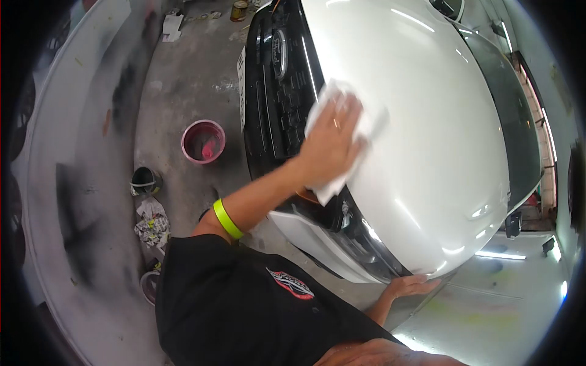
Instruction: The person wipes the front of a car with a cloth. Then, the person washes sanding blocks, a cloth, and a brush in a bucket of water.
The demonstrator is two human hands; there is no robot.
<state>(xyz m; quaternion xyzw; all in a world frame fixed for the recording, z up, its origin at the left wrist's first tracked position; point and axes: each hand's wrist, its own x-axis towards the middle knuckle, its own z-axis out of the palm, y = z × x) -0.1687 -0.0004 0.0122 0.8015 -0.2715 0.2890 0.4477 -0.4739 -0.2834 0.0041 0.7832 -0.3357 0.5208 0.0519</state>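
My left hand (332, 143) is pressed on a white cloth (331, 194) against the front edge of the white car hood (427, 134), beside the black grille (293, 100). The cloth shows around the fingers and below the palm, and the hand is slightly blurred. Lower right, my right hand (415, 285) rests with its fingers stretched out on the corner of the hood, just past the headlight (372, 247). It holds nothing that shows.
A pink bucket (203, 161) stands on the grey floor (177, 79). Left of it are a dark pail (145, 181), crumpled paper (152, 224) and a pale, stained panel (91, 122). A tin (238, 11) stands at the top.
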